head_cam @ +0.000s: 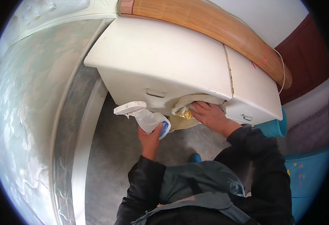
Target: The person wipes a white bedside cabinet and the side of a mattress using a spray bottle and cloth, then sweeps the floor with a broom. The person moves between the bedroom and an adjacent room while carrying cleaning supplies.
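Note:
My left hand (150,140) grips a white plastic spray bottle (149,120) near its base; the bottle tilts, its trigger head pointing left. A folded whitish cloth (199,99) with a yellow patch lies under my right hand (211,116), whose fingers press on it at the front edge of a white cabinet (159,53). Part of the cloth is hidden beneath the hand. Metal handles sit on the cabinet front, one of them (156,93) just above the bottle.
A rolled bamboo mat (204,25) lies along the back of the cabinet top. At the left stands a bed with a patterned cover (32,98). A teal bucket (274,125) is by the cabinet's right end, and a blue item (308,174) is at the right.

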`<state>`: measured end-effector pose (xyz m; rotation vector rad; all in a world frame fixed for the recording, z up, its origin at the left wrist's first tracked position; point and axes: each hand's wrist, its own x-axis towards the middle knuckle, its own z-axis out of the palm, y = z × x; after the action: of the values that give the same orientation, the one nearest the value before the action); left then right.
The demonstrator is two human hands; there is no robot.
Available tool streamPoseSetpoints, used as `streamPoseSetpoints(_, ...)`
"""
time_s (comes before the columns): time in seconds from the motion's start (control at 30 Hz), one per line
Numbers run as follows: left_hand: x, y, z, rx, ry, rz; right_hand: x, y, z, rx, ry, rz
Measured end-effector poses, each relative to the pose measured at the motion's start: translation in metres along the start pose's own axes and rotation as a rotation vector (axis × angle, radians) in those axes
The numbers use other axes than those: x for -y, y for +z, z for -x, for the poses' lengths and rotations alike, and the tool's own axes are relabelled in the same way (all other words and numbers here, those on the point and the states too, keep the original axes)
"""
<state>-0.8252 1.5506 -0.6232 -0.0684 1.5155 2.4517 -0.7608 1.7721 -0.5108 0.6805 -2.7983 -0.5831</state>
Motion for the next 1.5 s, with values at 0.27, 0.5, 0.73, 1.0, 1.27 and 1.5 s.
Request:
streamPoseSetpoints(0.27, -0.034, -0.035, 0.015, -0.15, 0.046, -0.013, 0.018, 0.01, -0.035, -0.184, 0.113, -0.309)
streamPoseSetpoints(0.5, -0.048, -0.041, 0.026, -0.221, 0.104, -0.042, 0.03, 0.011, -0.085, -0.292, 0.089, -0.339)
streamPoseSetpoints(0.73, -0.045, -0.051, 0.028, -0.208, 0.141, -0.168, 0.027, -0.008, -0.118, -0.362, -0.014, -0.346)
streamPoseSetpoints(1.0, -0.045, -0.059, 0.034, -0.249, 0.112, -0.229, 0.039, 0.007, -0.112, -0.224, 0.098, -0.31)
streamPoseSetpoints(1.27, -0.053, -0.082, 0.04, -0.306, 0.178, -0.13, 0.028, -0.014, -0.075, -0.034, 0.089, -0.247)
streamPoseSetpoints(1.5, -0.057, -0.077, 0.044, -0.254, 0.159, -0.091, 0.017, -0.046, -0.034, -0.083, 0.03, -0.2)
